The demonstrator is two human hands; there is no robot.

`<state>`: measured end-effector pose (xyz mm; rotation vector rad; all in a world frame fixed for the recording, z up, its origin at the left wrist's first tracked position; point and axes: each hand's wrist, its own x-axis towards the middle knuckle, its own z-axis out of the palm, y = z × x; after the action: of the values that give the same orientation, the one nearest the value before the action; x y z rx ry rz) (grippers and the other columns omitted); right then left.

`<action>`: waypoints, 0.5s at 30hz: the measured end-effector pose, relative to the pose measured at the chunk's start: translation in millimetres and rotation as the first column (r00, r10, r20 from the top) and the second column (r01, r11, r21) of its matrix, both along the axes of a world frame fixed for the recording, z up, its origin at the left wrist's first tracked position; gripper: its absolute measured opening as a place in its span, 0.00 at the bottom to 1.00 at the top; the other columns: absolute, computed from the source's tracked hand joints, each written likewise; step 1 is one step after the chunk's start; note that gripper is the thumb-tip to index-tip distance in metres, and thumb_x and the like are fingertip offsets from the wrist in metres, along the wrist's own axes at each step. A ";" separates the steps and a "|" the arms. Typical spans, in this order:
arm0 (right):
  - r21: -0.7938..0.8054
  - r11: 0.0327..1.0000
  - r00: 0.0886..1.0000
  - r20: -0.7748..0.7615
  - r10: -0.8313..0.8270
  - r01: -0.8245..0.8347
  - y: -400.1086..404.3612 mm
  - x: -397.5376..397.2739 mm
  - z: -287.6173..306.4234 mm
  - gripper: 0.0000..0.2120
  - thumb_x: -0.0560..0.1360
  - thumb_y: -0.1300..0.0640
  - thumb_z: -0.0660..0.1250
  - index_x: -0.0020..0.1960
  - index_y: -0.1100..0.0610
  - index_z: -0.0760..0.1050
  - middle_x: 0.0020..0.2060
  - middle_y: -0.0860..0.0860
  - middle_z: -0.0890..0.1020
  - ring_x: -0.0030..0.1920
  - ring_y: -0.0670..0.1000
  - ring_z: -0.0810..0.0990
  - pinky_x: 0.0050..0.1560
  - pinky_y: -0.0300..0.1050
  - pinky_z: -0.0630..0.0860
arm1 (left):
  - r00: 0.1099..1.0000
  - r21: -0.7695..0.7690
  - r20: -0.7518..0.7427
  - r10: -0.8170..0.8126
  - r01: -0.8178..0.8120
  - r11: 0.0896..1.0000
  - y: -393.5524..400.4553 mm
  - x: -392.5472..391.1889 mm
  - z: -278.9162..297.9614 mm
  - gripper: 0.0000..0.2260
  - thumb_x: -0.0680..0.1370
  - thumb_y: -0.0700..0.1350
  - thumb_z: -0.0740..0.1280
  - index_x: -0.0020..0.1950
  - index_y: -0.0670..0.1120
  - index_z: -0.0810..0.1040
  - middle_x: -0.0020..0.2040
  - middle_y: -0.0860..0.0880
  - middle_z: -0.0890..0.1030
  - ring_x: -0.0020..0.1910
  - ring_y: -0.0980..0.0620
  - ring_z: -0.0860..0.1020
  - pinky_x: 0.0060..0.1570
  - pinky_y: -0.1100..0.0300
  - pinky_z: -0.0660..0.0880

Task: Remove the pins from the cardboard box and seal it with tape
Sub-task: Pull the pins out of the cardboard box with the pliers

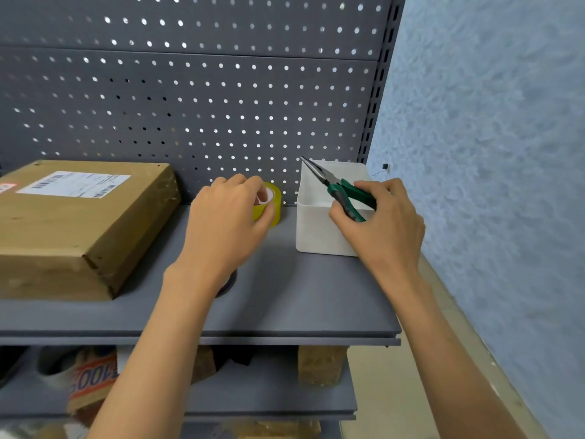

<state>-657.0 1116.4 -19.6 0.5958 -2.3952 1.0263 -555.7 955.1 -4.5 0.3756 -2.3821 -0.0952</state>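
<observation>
Risk: the pliers [343,192] point their thin nose up and outward over the white bin [319,229]; a loose hold could drop them or catch the bin's rim. The tape roll [271,202] stands on edge and might roll if released.

Right hand [380,217]: fingers curled round the green handles. Left hand [226,217]: pinching the tape roll. Cardboard box [82,223] sits closed on the shelf [285,296], apart to the left, untouched.

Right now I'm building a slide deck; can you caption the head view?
Left hand grips yellow tape roll; right hand holds green-handled pliers over white plastic bin.
</observation>
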 end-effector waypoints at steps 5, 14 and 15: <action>0.039 0.993 0.991 -0.061 0.118 -0.115 -19.1 17.6 -1.4 0.20 0.69 0.41 0.67 0.56 0.51 0.78 0.50 0.48 0.75 0.43 0.53 0.80 0.39 0.43 0.68 | 0.997 -0.006 -0.011 0.070 -0.070 0.998 -9.8 22.1 -3.0 0.08 0.76 0.50 0.64 0.48 0.46 0.78 0.44 0.48 0.79 0.45 0.44 0.76 0.40 0.56 0.65; 0.090 0.901 0.901 -0.052 0.430 -0.425 -82.2 58.4 1.1 0.19 0.76 0.44 0.62 0.61 0.54 0.71 0.53 0.49 0.74 0.52 0.54 0.75 0.48 0.49 0.73 | 0.966 -0.005 -0.017 0.257 -0.257 0.966 -46.6 87.4 3.8 0.08 0.77 0.50 0.62 0.49 0.46 0.77 0.46 0.48 0.80 0.46 0.45 0.74 0.37 0.58 0.58; 0.078 0.891 0.892 -0.040 0.450 -0.447 -89.8 64.1 3.2 0.19 0.76 0.44 0.61 0.61 0.54 0.71 0.53 0.49 0.74 0.54 0.54 0.74 0.50 0.50 0.73 | 0.961 -0.006 -0.014 0.276 -0.276 0.961 -53.5 94.8 4.9 0.09 0.77 0.50 0.62 0.49 0.46 0.77 0.47 0.48 0.79 0.46 0.44 0.74 0.37 0.58 0.58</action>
<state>-592.9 1026.6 -16.3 1.2310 -2.2981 1.0915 -460.9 901.6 0.4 0.6970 -2.2919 0.0411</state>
